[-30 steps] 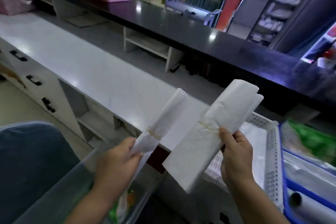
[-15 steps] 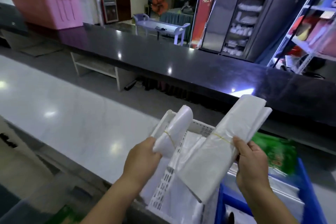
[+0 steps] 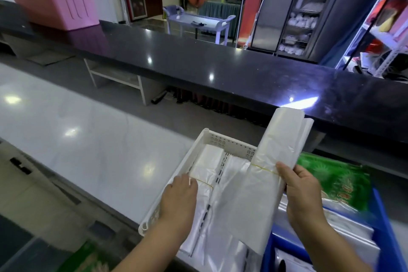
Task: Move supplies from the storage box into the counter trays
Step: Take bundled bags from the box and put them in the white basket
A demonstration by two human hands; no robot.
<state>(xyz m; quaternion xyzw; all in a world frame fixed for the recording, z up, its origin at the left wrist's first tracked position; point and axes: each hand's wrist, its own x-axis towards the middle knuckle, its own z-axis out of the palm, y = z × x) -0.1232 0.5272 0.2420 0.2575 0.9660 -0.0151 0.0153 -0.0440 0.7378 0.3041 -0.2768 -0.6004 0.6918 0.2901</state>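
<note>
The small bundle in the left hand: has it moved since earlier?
Yes. The small bundle has come down into the left compartment of the white tray; before, the left hand held it up above the rim.

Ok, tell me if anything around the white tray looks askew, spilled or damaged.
Nothing stands out. The left hand holds the small bag bundle in the left compartment of the white tray; the right hand holds the large bag bundle tilted above it.

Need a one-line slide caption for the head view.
Left hand holds a small banded bag bundle in the white tray's left compartment; right hand holds a larger bundle above it.
</note>
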